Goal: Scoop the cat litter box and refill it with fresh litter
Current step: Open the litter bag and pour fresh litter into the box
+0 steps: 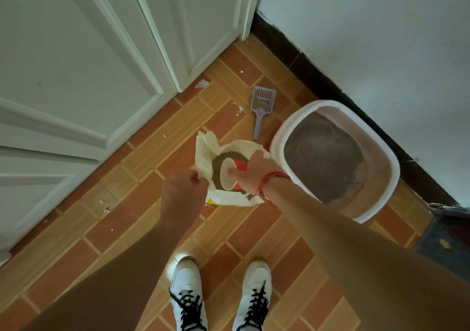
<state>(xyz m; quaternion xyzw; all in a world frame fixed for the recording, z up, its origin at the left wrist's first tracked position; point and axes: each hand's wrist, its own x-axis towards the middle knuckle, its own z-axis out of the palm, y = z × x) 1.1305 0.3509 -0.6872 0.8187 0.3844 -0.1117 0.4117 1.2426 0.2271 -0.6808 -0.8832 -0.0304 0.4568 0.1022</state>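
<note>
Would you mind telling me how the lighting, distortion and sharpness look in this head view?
Head view: the wide lens bends the door and wall lines; the light is soft, with no hard shadows in the litter box; the forearms at the lower edge are dark; the left hand gripping the bag and the right hand holding the cup are slightly blurred.

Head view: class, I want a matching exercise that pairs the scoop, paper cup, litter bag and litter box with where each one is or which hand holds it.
Things:
1. scoop
2. paper cup
3. litter bag
4. litter box

Places:
A. gripped at its edge by the left hand
B. lying on the floor tiles, untouched
C. beside the wall, litter inside
D. held by the right hand, inside the litter bag

Pairs: 1-B, 2-D, 3-A, 4-C
</note>
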